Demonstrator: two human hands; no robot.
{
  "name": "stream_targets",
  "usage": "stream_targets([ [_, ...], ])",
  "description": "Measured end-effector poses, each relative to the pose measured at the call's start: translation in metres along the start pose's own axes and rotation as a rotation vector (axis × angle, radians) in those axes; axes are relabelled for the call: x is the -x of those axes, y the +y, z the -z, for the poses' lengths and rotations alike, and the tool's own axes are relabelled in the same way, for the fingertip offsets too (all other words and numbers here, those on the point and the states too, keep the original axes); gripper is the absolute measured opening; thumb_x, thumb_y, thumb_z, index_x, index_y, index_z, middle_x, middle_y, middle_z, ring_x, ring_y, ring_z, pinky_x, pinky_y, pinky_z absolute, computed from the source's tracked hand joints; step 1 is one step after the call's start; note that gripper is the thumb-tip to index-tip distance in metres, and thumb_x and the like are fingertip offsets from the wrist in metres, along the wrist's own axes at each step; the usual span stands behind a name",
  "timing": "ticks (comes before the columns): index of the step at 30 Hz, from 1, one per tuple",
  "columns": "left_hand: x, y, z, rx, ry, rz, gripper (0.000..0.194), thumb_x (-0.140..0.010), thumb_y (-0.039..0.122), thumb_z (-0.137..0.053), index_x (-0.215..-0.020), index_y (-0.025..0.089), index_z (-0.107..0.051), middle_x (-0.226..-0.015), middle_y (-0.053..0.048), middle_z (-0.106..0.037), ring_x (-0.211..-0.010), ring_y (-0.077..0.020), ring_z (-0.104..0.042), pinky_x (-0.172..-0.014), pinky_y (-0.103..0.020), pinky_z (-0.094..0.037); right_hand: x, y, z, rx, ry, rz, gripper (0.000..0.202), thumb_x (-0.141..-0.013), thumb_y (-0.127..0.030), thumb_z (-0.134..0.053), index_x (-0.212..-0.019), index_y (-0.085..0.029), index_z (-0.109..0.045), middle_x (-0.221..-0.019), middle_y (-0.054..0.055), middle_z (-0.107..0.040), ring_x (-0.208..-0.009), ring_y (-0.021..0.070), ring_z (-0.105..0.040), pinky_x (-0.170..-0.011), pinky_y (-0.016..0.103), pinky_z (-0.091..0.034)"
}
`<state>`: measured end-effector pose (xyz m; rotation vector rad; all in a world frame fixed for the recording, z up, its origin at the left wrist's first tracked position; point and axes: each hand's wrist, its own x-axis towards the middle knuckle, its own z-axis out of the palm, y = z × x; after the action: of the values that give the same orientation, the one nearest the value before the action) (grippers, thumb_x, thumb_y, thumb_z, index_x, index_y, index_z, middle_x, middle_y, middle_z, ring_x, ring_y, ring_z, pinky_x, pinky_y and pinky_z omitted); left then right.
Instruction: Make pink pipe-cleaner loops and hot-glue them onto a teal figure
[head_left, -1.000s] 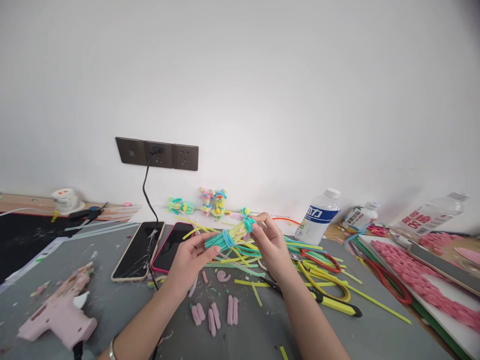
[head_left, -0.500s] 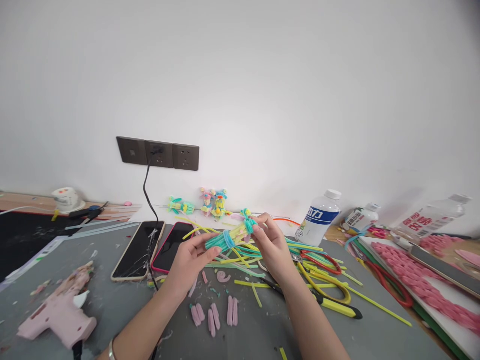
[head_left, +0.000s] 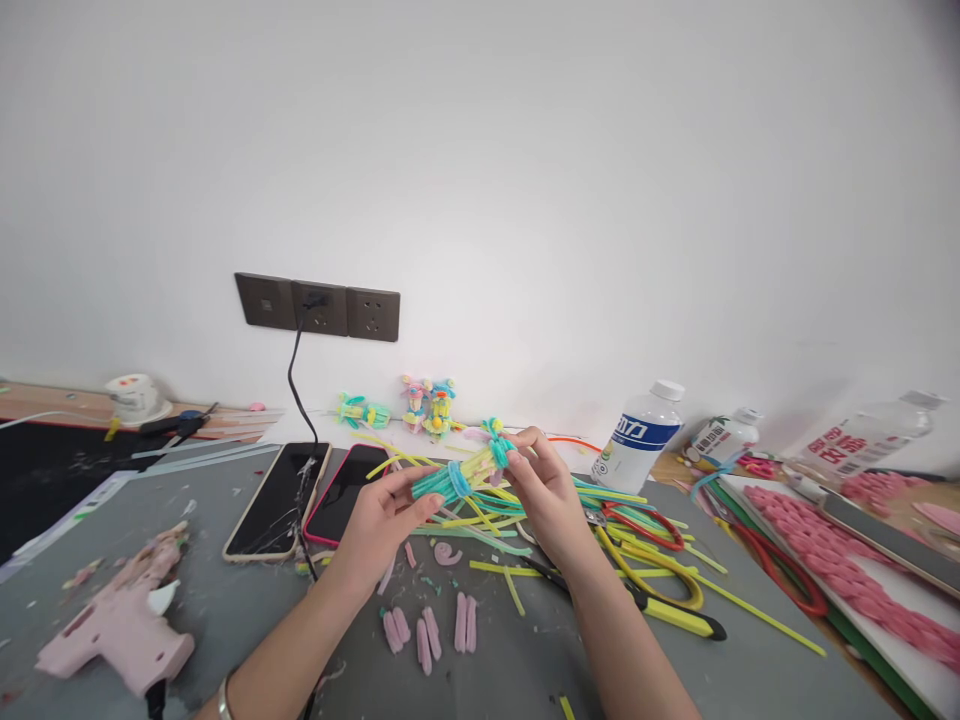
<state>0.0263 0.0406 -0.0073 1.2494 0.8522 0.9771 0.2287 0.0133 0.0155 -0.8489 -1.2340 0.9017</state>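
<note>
A pipe-cleaner figure (head_left: pixel 477 468) in teal, yellow and blue is held up slantwise between my two hands. My left hand (head_left: pixel 384 515) pinches its teal lower end, thumb in front. At the other end, my right hand (head_left: pixel 544 490) closes its fingertips on the teal part by the yellow-tipped top. Loose yellow and green pipe cleaners (head_left: pixel 480 522) lie on the grey mat (head_left: pixel 525 670) below. Nearer to me are short pink pipe-cleaner pieces (head_left: pixel 429 640) in pairs and a pink curl (head_left: pixel 448 553).
Left are a pink glue gun (head_left: pixel 120 630) and two phones (head_left: pixel 277 500), (head_left: pixel 346 495) beside a black cord. On the right are scissors (head_left: pixel 652 570), a yellow utility knife (head_left: pixel 679 615) and a bottle (head_left: pixel 641 435). Finished-looking figures (head_left: pixel 429 405) stand by the wall.
</note>
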Motion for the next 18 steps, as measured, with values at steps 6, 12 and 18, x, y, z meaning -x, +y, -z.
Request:
stream_targets([
  [6, -0.0001, 0.003, -0.0002, -0.005, -0.007, -0.001, 0.051, -0.074, 0.042, -0.079, -0.115, 0.013, -0.073, -0.105, -0.012, -0.076, -0.094, -0.0273, -0.068, -0.073, -0.032, -0.058, -0.0003, 0.0002, 0.0005, 0.009, 0.008, -0.011, 0.027, -0.089, -0.05, -0.067, -0.086, -0.026, -0.057, -0.066, -0.002, -0.062, -0.075, 0.0201, -0.063, -0.072, 0.032, -0.045],
  [12, 0.0003, 0.0039, -0.0001, -0.021, 0.001, 0.007, 0.049, -0.075, 0.04, -0.078, -0.116, 0.014, -0.073, -0.104, -0.012, -0.076, -0.094, -0.0268, -0.068, -0.074, -0.032, -0.058, 0.0001, 0.0, 0.0, 0.0, 0.002, -0.004, 0.025, -0.09, -0.049, -0.067, -0.086, -0.026, -0.057, -0.066, -0.002, -0.062, -0.075, 0.0199, -0.063, -0.073, 0.032, -0.045],
  [18, 0.0011, 0.0042, -0.0005, -0.024, 0.0, 0.006, 0.048, -0.074, 0.04, -0.078, -0.114, 0.015, -0.074, -0.104, -0.012, -0.076, -0.094, -0.0268, -0.069, -0.074, -0.032, -0.058, 0.0, -0.0009, -0.0004, 0.009, -0.001, -0.003, 0.024, -0.091, -0.049, -0.065, -0.086, -0.027, -0.057, -0.068, -0.002, -0.063, -0.076, 0.0201, -0.062, -0.072, 0.032, -0.045],
])
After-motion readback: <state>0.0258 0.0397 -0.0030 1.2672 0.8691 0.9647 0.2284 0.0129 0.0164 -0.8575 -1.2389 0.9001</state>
